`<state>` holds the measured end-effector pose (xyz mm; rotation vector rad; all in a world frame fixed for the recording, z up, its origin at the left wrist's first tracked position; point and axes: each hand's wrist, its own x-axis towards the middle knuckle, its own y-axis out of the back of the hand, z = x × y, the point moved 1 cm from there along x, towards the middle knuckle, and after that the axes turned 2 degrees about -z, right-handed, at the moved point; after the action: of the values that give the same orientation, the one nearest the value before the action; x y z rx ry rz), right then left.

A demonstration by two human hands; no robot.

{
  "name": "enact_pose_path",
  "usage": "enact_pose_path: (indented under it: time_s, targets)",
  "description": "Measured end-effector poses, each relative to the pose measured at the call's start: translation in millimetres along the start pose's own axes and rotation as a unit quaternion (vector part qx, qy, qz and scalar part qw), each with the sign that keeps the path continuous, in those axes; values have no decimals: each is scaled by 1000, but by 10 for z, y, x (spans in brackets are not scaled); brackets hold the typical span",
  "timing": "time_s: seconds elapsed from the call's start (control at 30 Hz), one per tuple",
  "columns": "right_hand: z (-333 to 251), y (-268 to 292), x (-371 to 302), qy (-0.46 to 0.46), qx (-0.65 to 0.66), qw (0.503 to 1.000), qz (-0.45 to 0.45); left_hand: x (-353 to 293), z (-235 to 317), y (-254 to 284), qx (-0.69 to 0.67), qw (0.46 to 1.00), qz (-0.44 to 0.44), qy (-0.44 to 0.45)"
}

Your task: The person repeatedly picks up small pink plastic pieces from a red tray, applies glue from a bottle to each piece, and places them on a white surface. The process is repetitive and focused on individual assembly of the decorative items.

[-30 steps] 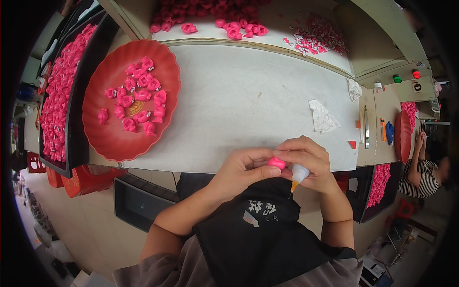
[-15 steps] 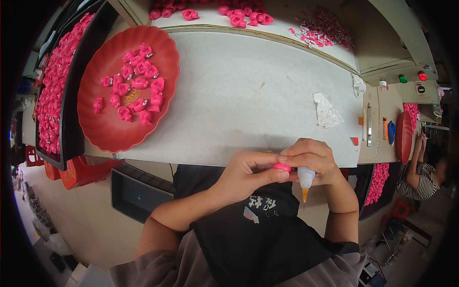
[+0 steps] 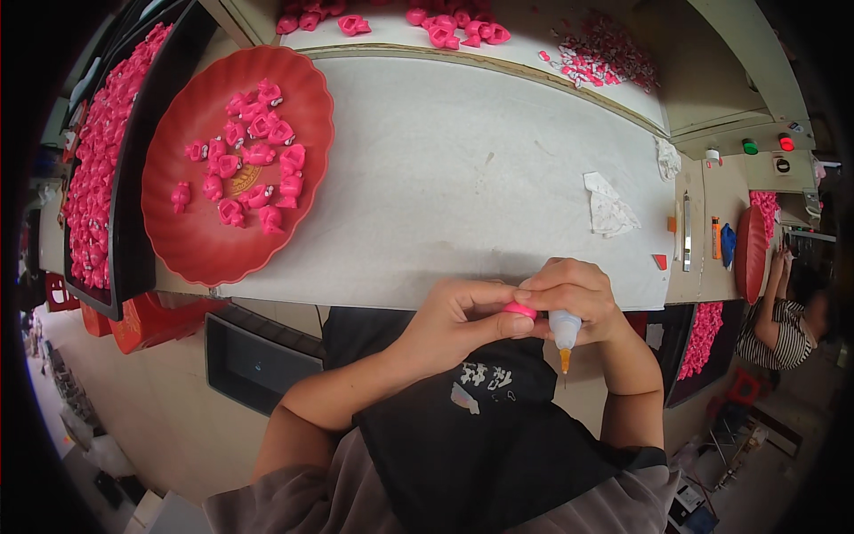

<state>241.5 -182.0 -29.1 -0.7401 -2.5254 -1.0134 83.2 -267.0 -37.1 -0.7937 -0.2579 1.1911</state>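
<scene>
My left hand [image 3: 449, 322] pinches a small glossy pink plastic piece [image 3: 519, 310] between thumb and fingers, just past the table's near edge. Fingertips of my right hand [image 3: 578, 292] press on the same piece from the other side. That hand also grips a whitish squeeze bottle [image 3: 564, 327] with an amber tip and thin needle, which points down toward my lap, away from the piece. Most of the pink piece is hidden by my fingers. Similar hollow pink figure parts [image 3: 258, 153] lie in a red scalloped plate [image 3: 169, 214] at the left.
A black bin [image 3: 133, 178] heaped with pink parts stands far left. On the back shelf lie pink parts [image 3: 443, 36] and a pile of tiny pink-and-white pieces [image 3: 609, 55]. Crumpled white paper [image 3: 608, 206] rests on the right of the white-covered table [image 3: 445, 160]. A co-worker [image 3: 783, 329] sits at right.
Both hands and the bottle have shifted very slightly to the left. The grip on the pink piece and the bottle looks the same.
</scene>
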Motion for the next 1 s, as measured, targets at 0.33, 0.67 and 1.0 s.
enact_pose_path:
  time_s: [0.33, 0.67, 1.0]
  targets:
    - [-117, -111, 43, -51, -30, 991, 119, 22, 65, 23, 32, 998, -6, -58]
    - [-164, -171, -49, -34, -111, 974, 192, 68, 90, -27, 447, 814, 66, -366]
    - [-32, 293, -257, -209, -163, 941, 212, 76, 40, 54, 380, 878, 82, -279]
